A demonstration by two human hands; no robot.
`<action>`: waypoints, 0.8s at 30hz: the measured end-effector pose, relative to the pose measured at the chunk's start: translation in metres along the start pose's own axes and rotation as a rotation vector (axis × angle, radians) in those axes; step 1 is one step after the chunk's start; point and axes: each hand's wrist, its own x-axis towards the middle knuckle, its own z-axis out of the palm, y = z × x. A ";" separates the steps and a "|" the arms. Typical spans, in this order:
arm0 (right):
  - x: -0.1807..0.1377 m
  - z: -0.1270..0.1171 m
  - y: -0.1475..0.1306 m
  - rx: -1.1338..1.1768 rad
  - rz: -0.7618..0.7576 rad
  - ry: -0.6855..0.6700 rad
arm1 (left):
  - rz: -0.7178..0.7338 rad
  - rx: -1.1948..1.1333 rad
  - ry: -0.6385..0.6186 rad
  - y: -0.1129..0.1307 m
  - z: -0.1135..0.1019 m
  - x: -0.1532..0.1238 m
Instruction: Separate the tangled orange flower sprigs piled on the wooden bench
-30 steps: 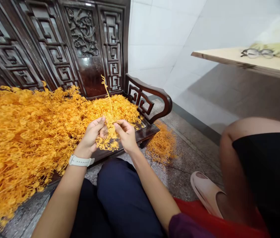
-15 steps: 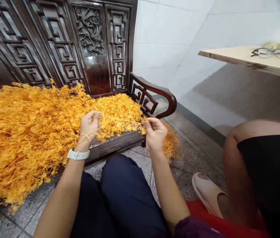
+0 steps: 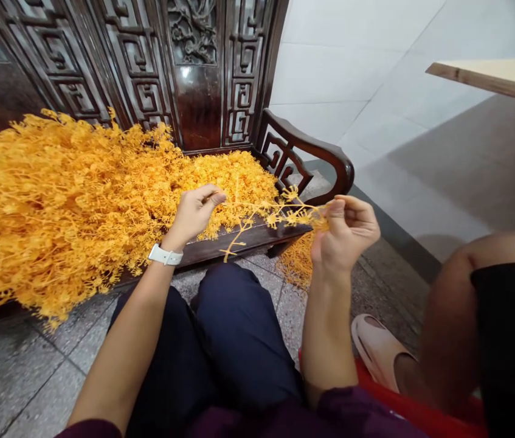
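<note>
A thin orange plastic sprig [image 3: 270,214] with small branching bits is stretched sideways between my two hands, above the front edge of a dark carved wooden bench [image 3: 239,238]. My left hand [image 3: 196,212], with a white watch on its wrist, pinches the sprig's left end. My right hand [image 3: 347,230] is closed round its right end, where a small tuft of orange pieces sticks out. A big heap of the same orange sprigs [image 3: 61,201] covers the bench seat to the left of my hands.
A smaller pile of orange sprigs [image 3: 294,263] lies on the speckled stone floor under my right hand. Another person's bare knee [image 3: 458,304] and pink slipper [image 3: 376,347] are at the right. A wooden tabletop edge [image 3: 489,76] juts in at upper right.
My hands, close together on an upright sprig a second ago, have drawn apart. The sprig now lies stretched sideways between them, and my right hand has moved right. The view has shifted right.
</note>
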 end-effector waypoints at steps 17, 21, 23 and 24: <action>-0.034 -0.009 0.024 -0.042 0.200 -0.164 | -0.263 -0.412 0.481 0.005 0.001 0.004; -0.037 -0.009 0.029 0.017 0.286 -0.207 | -0.314 -0.460 0.353 0.009 -0.001 0.002; -0.037 -0.009 0.031 0.018 0.332 -0.256 | -0.346 -0.483 0.294 0.009 0.000 0.001; -0.036 -0.008 0.032 0.006 0.349 -0.287 | -0.358 -0.493 0.278 0.008 0.000 0.001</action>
